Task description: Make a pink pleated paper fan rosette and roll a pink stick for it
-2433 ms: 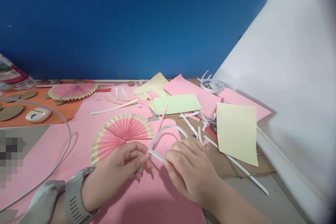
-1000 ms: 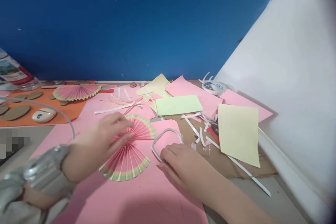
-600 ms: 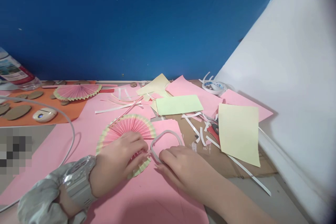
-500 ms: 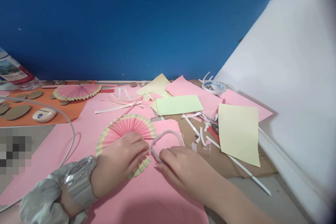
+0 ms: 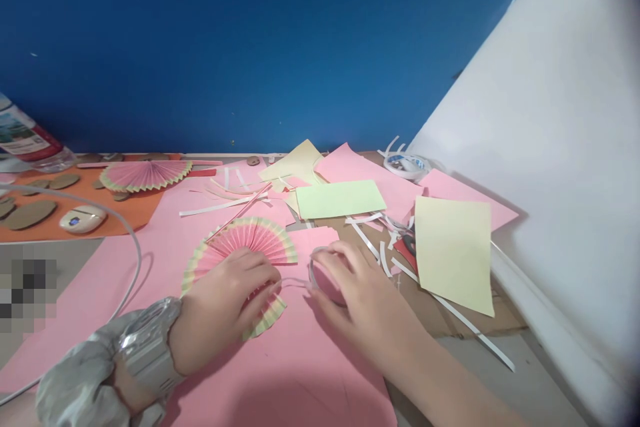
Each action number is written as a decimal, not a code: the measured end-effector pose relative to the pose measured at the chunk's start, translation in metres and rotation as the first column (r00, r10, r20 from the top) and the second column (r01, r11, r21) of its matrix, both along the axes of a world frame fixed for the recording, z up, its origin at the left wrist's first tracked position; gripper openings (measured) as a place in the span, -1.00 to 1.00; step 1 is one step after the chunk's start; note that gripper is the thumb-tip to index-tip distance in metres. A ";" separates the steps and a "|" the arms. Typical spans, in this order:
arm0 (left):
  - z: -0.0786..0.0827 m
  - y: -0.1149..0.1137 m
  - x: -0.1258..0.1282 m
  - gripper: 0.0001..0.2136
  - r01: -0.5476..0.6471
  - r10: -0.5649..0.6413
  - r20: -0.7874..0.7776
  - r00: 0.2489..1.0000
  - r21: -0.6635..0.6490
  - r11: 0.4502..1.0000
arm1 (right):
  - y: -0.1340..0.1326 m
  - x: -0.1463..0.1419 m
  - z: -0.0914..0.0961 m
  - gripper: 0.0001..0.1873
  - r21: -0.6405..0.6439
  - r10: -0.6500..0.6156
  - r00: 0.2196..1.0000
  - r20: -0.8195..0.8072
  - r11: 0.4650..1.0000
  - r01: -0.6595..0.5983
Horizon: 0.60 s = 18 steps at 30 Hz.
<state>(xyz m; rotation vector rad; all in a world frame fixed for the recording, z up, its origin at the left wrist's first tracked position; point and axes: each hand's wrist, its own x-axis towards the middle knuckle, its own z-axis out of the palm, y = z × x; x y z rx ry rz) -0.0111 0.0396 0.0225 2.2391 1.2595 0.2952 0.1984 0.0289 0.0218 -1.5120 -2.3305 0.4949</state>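
Note:
A pleated paper fan (image 5: 263, 237), pink with a yellow-green rim, lies opened out on pink paper. My left hand (image 5: 233, 287) rests over its middle, fingers curled onto the pleats. Just to the right, my right hand (image 5: 350, 287) is closed around a thin roll of tape (image 5: 320, 267), which stands tilted up from the paper. From the roll a narrow tape strip (image 5: 296, 280) runs to my left fingertips. Those fingers hide its far end, so I cannot tell whether it is stuck to the fan or pinched.
A second pleated fan (image 5: 145, 175) lies behind on orange paper (image 5: 145, 207), near cardboard discs (image 5: 33, 215), a white case (image 5: 83, 219) and a bottle (image 5: 30, 137). At right are a yellow sheet (image 5: 453, 257), a green sheet (image 5: 343, 199), white strips (image 5: 475, 333) and partly covered scissors (image 5: 409, 243).
My right hand has lifted and turned the tape roll, spreading its fingers around it. A stretch of tape now shows between the roll and my left hand, which has barely moved.

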 end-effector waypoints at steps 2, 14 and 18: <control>0.001 0.001 -0.001 -0.78 0.002 -0.002 0.005 1.000 -0.016 1.000 | 0.000 -0.001 -0.001 -0.86 0.055 0.097 0.995 0.003 0.994 -0.097; 0.023 0.014 -0.018 -0.71 -0.059 0.049 -0.060 0.997 -0.175 0.983 | 0.005 -0.006 -0.018 -0.88 0.034 0.233 0.971 0.061 0.971 -0.235; 0.021 0.029 -0.025 -0.74 -0.144 0.161 -0.137 0.977 0.124 0.982 | 0.007 -0.001 -0.018 -0.84 0.008 0.212 0.966 0.148 0.976 -0.216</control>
